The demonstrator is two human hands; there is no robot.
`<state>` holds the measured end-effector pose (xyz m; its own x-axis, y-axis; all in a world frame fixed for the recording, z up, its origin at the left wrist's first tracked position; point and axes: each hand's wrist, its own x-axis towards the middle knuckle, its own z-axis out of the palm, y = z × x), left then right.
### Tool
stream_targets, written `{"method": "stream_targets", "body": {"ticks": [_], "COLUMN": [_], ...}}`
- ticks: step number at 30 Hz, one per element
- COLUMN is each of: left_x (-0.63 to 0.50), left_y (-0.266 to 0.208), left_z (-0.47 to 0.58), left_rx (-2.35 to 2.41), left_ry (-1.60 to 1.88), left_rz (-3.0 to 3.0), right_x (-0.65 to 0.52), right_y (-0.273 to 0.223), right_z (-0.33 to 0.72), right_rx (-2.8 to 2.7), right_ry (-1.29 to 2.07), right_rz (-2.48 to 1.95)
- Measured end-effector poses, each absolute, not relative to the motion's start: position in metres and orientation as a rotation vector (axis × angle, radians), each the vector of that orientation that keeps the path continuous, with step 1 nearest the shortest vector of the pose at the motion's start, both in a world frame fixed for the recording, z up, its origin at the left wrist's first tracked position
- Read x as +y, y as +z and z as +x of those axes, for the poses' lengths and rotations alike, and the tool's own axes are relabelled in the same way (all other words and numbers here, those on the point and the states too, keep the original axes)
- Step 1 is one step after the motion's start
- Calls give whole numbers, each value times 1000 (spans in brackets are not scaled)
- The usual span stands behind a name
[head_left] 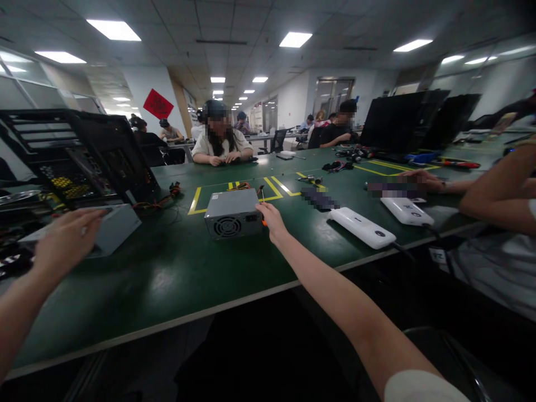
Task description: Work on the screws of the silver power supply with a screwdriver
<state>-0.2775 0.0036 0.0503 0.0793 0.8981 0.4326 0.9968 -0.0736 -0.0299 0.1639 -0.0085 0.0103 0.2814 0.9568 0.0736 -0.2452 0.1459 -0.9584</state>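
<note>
My right hand (273, 219) is closed around a screwdriver (264, 223); a bit of its orange handle and a thin shaft show past the fingers. Right beside it stands a grey computer power supply (233, 205), its round fan grille and socket facing me. On the left, my left hand (69, 237) lies with outstretched fingers over a second grey metal box (119, 226), which looks like another power supply. The hand covers part of that box. A small dark spot shows by its fingertips, too small to name.
An open black computer case (75, 156) stands at the back left, with loose cables (167, 195) beside it. White power banks (362, 227) and a blurred phone lie to the right. A co-worker's arm (498, 184) rests on the green table (167, 290); another person (221, 139) sits opposite.
</note>
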Motion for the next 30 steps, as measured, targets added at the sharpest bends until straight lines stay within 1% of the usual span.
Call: {"method": "stream_targets", "body": {"ticks": [4,8,11,20,25,30], "left_x": [-5,-7,-14,-24,-34,-55], "left_y": [6,-14,-12,-9,-3,9], "left_z": [-218,-193,-189,-171,-104,-25], "left_rx": [-1842,-1898,-1886,-1613,-1420,-1330], "left_ry": [-73,-25,-60,-124,-85,90], "left_rz": [-2432,-2411,-2354,-2420,-2569,-2551], "right_x": [-7,-6,-5,4,5,5], "right_y": [11,11,11,3,3,6], "right_z": [165,167,168,172,181,190], "right_rx": [-857,-866,-878,-930,-1019,-1111], "right_ry": [1064,1076,1079,1026,997,987], "right_rz": [-1046,-1044,-1050,-1060,-1059,-1057]}}
